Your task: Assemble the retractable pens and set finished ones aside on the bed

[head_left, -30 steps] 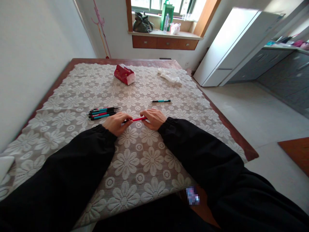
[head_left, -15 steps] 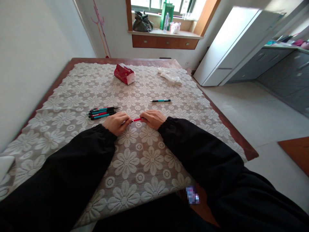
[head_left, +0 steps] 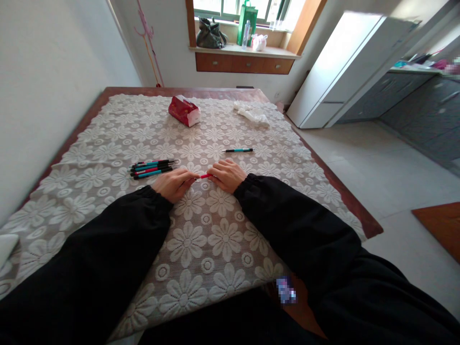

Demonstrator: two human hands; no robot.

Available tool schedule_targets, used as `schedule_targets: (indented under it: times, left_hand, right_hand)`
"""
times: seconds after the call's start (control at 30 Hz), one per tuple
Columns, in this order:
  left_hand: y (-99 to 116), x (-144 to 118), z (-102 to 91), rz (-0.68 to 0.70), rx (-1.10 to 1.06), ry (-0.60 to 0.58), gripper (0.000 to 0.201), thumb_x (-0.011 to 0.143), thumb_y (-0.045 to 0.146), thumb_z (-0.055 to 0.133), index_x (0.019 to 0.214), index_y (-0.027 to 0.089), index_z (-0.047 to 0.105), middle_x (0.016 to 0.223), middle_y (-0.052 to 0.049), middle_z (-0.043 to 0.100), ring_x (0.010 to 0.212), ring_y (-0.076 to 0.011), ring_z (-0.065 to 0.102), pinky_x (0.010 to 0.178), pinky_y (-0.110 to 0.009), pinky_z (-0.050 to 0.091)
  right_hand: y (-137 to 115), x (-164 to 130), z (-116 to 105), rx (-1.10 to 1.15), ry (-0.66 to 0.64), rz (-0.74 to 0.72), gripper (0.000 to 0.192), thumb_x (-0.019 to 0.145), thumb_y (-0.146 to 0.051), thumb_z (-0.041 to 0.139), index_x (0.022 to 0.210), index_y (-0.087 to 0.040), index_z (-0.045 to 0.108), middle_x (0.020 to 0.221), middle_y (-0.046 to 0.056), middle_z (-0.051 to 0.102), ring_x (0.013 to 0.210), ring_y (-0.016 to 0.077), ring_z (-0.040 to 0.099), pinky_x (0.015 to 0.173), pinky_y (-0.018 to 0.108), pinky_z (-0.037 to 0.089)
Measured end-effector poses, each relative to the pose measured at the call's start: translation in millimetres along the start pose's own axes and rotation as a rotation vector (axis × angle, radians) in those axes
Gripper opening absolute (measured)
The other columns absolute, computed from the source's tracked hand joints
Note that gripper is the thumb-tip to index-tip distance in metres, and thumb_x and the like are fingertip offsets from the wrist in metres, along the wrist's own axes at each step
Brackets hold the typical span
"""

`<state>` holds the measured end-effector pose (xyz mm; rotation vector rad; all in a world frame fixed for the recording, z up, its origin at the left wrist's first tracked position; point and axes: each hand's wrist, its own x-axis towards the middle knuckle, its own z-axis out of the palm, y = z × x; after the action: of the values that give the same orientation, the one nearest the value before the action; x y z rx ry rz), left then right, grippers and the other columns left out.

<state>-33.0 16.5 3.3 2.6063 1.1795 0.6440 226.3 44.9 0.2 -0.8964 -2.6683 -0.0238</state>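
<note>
Between my two hands lies a red pen (head_left: pixel 204 176), held level just above or on the lace tablecloth (head_left: pixel 189 239). My left hand (head_left: pixel 177 183) pinches its left end, which looks dark near the fingertips. The fingers of my right hand (head_left: pixel 226 175) are closed round its other end, hiding that part. To the left of my left hand, several pens (head_left: pixel 151 168) in black, teal and red lie in a bunch. A single teal and black pen (head_left: pixel 237 150) rests beyond my right hand, apart from it.
Farther back on the table stand a red tissue pack (head_left: pixel 184 111) and a crumpled white plastic bag (head_left: pixel 251 114). A white object (head_left: pixel 7 249) sits at the left table edge. Beyond the table's right side is a white refrigerator (head_left: pixel 334 67).
Both hands stay on the red pen, with slight shifts of the fingers. The whole view has drifted a little; the other things lie as before.
</note>
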Motion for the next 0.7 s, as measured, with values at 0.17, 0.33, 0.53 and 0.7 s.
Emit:
schedule_targets:
  times: [0.17,0.33,0.53,0.7]
  left_hand:
    - [-0.7,-0.3,0.3,0.018,0.016,-0.004,0.042,0.105,0.040,0.038,0.125,0.024,0.071,0.095,-0.006,0.070,0.078,-0.0159,0.064,0.072,-0.027,0.049]
    - [-5.0,-0.9,3.4,0.055,0.028,-0.039,0.043,0.105,0.038,0.036,0.130,0.029,0.068,0.094,-0.005,0.068,0.079,-0.0164,0.063,0.072,-0.027,0.049]
    - [-4.2,-0.6,2.9,-0.025,-0.011,-0.033,0.039,0.103,0.045,0.043,0.122,0.023,0.068,0.098,-0.006,0.071,0.084,-0.0188,0.066,0.077,-0.030,0.051]
    - [-5.1,-1.1,3.7,0.002,-0.018,-0.026,0.037,0.104,0.040,0.040,0.116,0.024,0.071,0.104,-0.006,0.071,0.087,-0.0181,0.066,0.080,-0.030,0.052]
  right_hand:
    - [-0.6,0.3,-0.5,-0.043,0.051,-0.073,0.029,0.103,-0.022,0.042,0.124,-0.020,0.062,0.106,0.009,0.070,0.095,0.0224,0.055,0.088,0.038,0.036]
    - [-2.7,-0.4,-0.2,-0.046,0.010,-0.127,0.033,0.100,-0.016,0.043,0.129,-0.017,0.057,0.111,0.010,0.071,0.094,0.0211,0.059,0.084,0.035,0.039]
    - [-5.0,-0.6,-0.1,-0.029,-0.025,-0.044,0.034,0.109,-0.039,0.034,0.118,-0.020,0.061,0.102,0.005,0.072,0.081,0.0165,0.061,0.072,0.030,0.036]
    - [-4.1,-0.6,-0.5,-0.037,-0.020,-0.021,0.030,0.108,-0.029,0.034,0.105,-0.020,0.063,0.097,0.005,0.069,0.080,0.0153,0.057,0.071,0.029,0.034]
